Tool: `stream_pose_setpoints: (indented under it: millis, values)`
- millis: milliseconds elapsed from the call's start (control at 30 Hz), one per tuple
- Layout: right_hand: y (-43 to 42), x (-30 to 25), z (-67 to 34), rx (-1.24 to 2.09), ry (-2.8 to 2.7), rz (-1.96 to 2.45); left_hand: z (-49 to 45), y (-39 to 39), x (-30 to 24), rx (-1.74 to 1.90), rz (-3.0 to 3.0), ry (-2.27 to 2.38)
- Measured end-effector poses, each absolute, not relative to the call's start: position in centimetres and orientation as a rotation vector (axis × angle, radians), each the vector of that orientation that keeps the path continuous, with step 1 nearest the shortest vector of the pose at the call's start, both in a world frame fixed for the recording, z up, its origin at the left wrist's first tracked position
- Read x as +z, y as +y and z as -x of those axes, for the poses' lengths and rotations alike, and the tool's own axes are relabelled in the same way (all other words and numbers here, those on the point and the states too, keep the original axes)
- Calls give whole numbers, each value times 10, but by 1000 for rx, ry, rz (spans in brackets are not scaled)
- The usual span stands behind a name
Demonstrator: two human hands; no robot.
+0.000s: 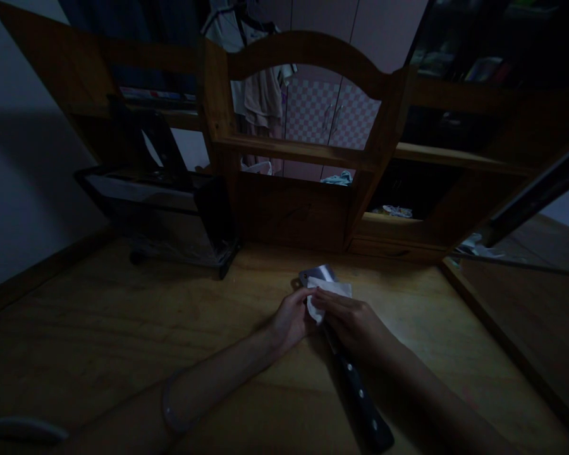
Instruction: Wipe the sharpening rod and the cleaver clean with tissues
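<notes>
A cleaver (326, 272) lies at a slant over the wooden table, its blade pointing away from me and its black riveted handle (363, 395) toward me. White tissue (334, 287) covers much of the blade; only the far end with its small hole shows bare metal. My left hand (294, 319) is closed at the blade's left side, thumb on top at the tissue's edge and the other fingers mostly hidden beneath. From the right, my right hand (353, 319) presses the tissue onto the blade with its fingers together. Neither hand is on the handle.
A dark-framed rack (171, 221) with black-handled items stands at the back left. Behind the table rises a wooden shelf unit (294, 208) with a small drawer (398, 251). A raised wooden edge (502, 341) runs along the right. A pale curved object (23, 428) sits at bottom left.
</notes>
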State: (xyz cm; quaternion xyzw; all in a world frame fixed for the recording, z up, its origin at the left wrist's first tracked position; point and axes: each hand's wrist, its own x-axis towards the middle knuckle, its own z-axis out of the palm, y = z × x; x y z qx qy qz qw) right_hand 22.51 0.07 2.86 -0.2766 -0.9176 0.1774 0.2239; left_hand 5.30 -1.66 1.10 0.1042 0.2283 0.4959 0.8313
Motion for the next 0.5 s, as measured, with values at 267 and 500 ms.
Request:
stream_pose_setpoints:
  millis: [267,500]
  values:
    - [-1,36,-226,742,-2511,596,-56,-15,16,1073,-177,473]
    - [4,44,-235,963,-2423,652,-56,-18,20,1058,-166,484]
